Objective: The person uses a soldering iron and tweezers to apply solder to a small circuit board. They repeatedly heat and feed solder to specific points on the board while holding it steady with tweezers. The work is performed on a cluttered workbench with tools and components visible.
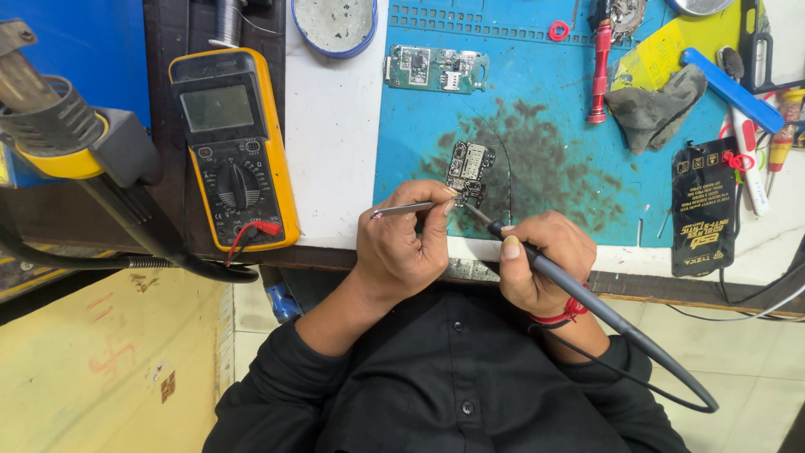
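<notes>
My left hand (401,243) pinches a pair of metal tweezers (402,209), their tips at the lower edge of a small dark circuit board (467,170) lying on the blue work mat (537,134). My right hand (541,260) grips a grey soldering iron (570,285) like a pen. Its tip touches the same lower edge of the board. The iron's cable loops off to the lower right.
A yellow multimeter (235,147) lies left of the mat, with a hot-air gun nozzle (50,117) further left. A green circuit board (436,69), red screwdriver (598,71), grey cloth (654,105), black battery (703,205) and blue tool (729,88) sit around the mat.
</notes>
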`<state>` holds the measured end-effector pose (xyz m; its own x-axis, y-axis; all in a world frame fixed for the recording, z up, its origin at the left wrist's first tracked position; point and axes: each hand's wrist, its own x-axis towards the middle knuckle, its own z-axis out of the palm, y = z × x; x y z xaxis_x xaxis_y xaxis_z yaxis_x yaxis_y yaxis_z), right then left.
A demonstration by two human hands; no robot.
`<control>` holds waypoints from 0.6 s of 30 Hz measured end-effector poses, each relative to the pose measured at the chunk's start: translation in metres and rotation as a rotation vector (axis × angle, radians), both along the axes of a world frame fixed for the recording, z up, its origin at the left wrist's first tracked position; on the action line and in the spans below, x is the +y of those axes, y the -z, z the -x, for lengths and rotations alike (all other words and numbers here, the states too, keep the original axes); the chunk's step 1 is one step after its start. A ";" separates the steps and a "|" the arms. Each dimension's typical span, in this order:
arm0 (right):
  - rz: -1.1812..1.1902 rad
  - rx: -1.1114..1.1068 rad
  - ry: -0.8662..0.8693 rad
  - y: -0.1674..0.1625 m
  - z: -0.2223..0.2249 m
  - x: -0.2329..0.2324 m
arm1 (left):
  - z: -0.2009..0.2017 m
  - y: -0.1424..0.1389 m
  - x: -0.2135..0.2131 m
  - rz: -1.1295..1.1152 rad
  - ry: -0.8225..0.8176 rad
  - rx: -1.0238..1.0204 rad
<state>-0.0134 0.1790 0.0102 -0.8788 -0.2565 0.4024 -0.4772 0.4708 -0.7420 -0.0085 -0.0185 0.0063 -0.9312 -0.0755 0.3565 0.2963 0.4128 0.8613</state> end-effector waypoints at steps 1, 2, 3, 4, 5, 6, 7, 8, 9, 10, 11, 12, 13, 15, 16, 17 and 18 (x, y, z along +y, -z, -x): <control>-0.001 -0.002 0.002 0.000 0.000 0.000 | 0.000 0.000 0.000 -0.001 -0.002 0.000; -0.001 -0.005 0.004 0.000 0.000 0.000 | 0.000 0.000 0.000 -0.001 -0.004 -0.001; -0.001 -0.008 0.006 -0.001 0.000 0.000 | 0.000 0.000 0.000 -0.001 -0.006 -0.002; -0.002 -0.004 0.002 0.000 0.000 0.000 | 0.000 0.000 0.000 0.004 -0.006 -0.004; -0.003 -0.001 -0.001 0.000 0.000 -0.001 | -0.001 0.000 0.000 0.009 -0.005 -0.005; -0.005 0.004 -0.004 0.000 0.000 -0.001 | -0.001 0.001 0.000 0.013 -0.005 -0.006; -0.006 0.000 -0.002 0.000 0.000 0.000 | -0.001 0.001 0.000 0.011 -0.005 -0.003; -0.006 -0.005 0.001 -0.001 0.000 0.000 | -0.001 0.001 0.000 0.009 -0.005 -0.001; -0.007 -0.009 0.003 -0.001 0.000 0.000 | -0.001 0.001 0.000 0.007 -0.006 0.002; -0.005 -0.006 0.000 -0.002 0.000 0.000 | 0.000 0.001 0.000 0.012 -0.004 0.003; -0.003 -0.002 -0.002 -0.002 0.000 0.000 | 0.000 0.001 0.000 0.016 -0.003 0.004; -0.002 0.002 -0.004 -0.002 0.000 0.000 | 0.000 0.001 0.000 0.020 0.000 0.005; 0.001 -0.002 -0.005 -0.002 0.000 0.000 | 0.000 0.001 0.000 0.019 0.000 0.008; 0.007 -0.008 -0.009 -0.003 0.000 0.000 | 0.000 0.000 0.000 0.018 -0.001 0.015; 0.008 0.000 -0.013 -0.003 0.001 0.000 | 0.000 0.000 0.000 0.019 -0.001 0.013; 0.009 0.009 -0.017 -0.002 0.001 0.000 | 0.000 0.000 0.000 0.019 -0.001 0.011; 0.010 0.017 -0.021 -0.002 0.001 0.000 | 0.000 0.000 0.000 0.019 -0.001 0.009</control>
